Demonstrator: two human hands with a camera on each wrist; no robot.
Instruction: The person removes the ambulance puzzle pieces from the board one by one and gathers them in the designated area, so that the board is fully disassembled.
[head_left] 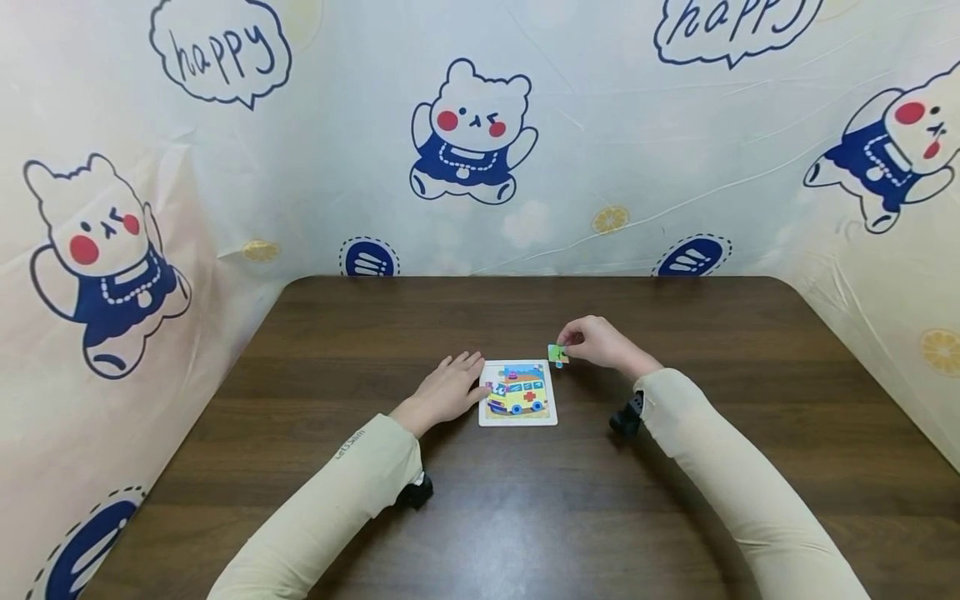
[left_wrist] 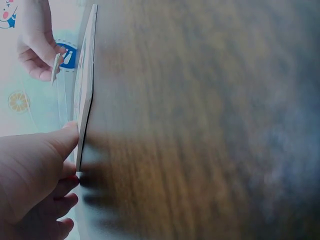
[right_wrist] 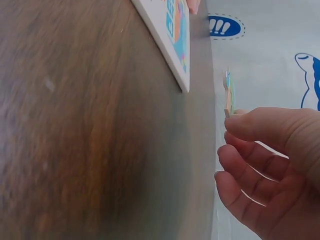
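A white-framed puzzle board with a yellow bus picture lies flat on the table. At its left edge rests my left hand, fingers extended and thumb on the frame; the left wrist view shows that thumb on the board's edge. My right hand pinches a small green puzzle piece between thumb and finger, off the board's upper right corner. In the right wrist view the piece is seen edge-on, held above the table by the right hand, its other fingers loosely bent.
The brown wooden table stretches around the board on all sides. Behind it hangs a pale patterned cloth with cartoon bears. Each wrist carries a small black device, the left one and the right one.
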